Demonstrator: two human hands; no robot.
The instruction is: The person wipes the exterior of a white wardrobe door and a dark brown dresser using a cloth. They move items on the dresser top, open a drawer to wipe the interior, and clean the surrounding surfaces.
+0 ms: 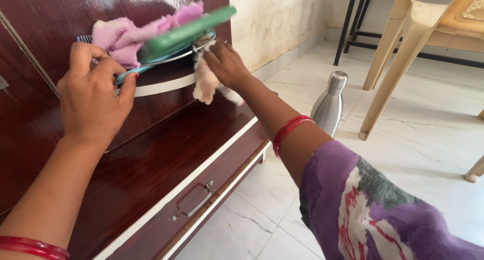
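Your left hand [93, 96] grips the blue handle [132, 72] of a green-backed brush [184, 32] held over the cabinet's small curved shelf [166, 81]. A fluffy pink cloth [126, 35] is bunched beneath it. Your right hand [224, 63] pinches a pale rag [205, 83] at the shelf edge.

We see steel bottle [330, 104] upright on white floor [413, 154], beige chair [403, 53] near it, drawer handle [194, 202] below, stained wall [275, 20].
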